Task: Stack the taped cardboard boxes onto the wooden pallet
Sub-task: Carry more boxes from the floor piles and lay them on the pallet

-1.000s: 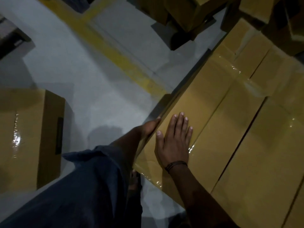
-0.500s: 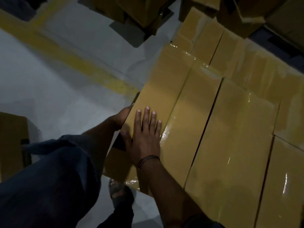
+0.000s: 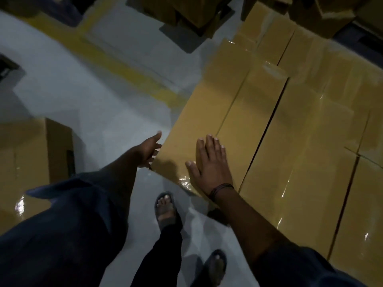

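Observation:
A long taped cardboard box lies at the left edge of a flat layer of taped boxes that fills the right side. My right hand lies flat on the near end of that box, fingers straight. My left hand is at the box's left side near its near corner, fingers spread and relaxed; whether it touches the side I cannot tell. The pallet under the boxes is hidden.
Another taped box stands on the grey floor at the left. More boxes are piled at the top. A yellow floor line runs diagonally. My two sandalled feet stand close to the stack's near corner.
The view has pulled back and my feet have come into sight. My left hand has loosened from the box's side edge. My right hand stays flat on top.

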Action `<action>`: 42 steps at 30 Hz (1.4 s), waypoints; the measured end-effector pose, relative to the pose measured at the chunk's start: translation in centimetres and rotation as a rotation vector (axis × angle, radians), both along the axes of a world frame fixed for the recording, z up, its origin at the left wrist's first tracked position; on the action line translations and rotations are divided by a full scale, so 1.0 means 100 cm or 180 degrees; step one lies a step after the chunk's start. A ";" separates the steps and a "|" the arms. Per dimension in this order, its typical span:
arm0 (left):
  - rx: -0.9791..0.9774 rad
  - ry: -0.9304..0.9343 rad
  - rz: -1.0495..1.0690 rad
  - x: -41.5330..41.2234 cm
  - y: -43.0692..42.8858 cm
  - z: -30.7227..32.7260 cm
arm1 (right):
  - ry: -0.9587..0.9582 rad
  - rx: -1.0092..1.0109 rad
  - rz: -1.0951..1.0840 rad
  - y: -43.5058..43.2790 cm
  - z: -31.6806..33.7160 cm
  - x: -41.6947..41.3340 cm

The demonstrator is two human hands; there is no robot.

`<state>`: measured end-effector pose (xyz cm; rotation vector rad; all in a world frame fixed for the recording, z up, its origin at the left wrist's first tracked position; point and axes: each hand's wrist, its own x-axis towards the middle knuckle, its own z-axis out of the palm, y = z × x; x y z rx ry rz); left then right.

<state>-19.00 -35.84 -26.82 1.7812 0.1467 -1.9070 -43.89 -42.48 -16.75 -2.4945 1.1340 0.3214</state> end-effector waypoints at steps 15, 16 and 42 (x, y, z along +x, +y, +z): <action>-0.0169 0.1298 0.3450 -0.344 0.086 0.023 | 0.0055 -0.0518 0.0768 0.004 0.000 -0.164; -0.0260 0.1414 0.3578 -0.355 0.080 0.025 | 0.0100 -0.0497 0.0840 0.003 -0.003 -0.169; -0.0341 0.0070 0.2999 -0.350 0.114 0.158 | -0.0032 -0.0136 0.0659 0.075 0.062 -0.180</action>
